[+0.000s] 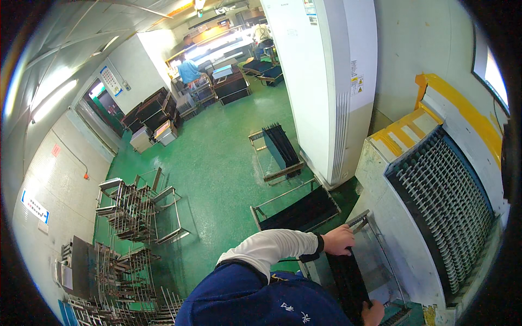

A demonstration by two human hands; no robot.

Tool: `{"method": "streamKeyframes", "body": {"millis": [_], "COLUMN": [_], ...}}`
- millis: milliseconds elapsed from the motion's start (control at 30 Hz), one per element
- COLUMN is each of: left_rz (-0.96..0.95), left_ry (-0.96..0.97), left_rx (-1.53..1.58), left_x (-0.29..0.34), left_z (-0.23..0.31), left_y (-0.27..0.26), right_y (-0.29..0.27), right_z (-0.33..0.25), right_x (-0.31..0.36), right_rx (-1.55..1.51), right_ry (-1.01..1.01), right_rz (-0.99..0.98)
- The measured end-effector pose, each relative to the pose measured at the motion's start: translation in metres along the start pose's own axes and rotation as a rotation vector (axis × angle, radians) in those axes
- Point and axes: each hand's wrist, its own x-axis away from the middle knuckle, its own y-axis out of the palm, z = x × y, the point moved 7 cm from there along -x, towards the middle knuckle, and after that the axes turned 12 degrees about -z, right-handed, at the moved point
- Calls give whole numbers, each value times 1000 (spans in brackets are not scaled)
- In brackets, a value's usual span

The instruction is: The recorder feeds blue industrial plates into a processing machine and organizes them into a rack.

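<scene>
Green floor (217, 157) spreads out beyond the fingers to the picture's upper left, where a person in blue (189, 70) sits at a brightly lit bench. Between the two bare hands lies a stack of dark panels (348, 274), set in a metal rack (358, 219). Fingers of the left hand (338, 240) curl over the stack's upper end, gripping it, beside the rack's toothed bar. Down at the lower end, the right hand (373, 314) touches the panels; the frame edge crops it, so I cannot tell how tightly its fingers close. Right of both sets of fingers stands a roller machine (446, 209); just above the left fingers, a loaded rack (299, 212) and a tall white cabinet (321, 108).
</scene>
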Motion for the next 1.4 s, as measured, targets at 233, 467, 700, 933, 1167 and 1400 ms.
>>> {"method": "streamKeyframes", "body": {"millis": [233,467,700,933,1167,1400], "left_rz": [-27,-28,-24,-22,-12,-1], "left_ry": [-14,-27,-26,-28,-28,-16], "left_rx": [-17,-5,15,15,-10,-8], "left_x": [0,0,1,2,2,2], "left_z": [-1,0,-1,-3,-3,-1], "left_y": [2,0,1,4,4,1], "right_y": [-6,-6,-12,-17,-20,-22], "right_z": [-4,-5,-11,-15,-18,-19], "right_x": [2,1,3,6,7,7], "right_rx": [-35,-31,-58,-62,-46,-55], "right_ry": [-17,-5,10,9,29,36], "right_rz": [36,14,-32,-18,-22,-30]}}
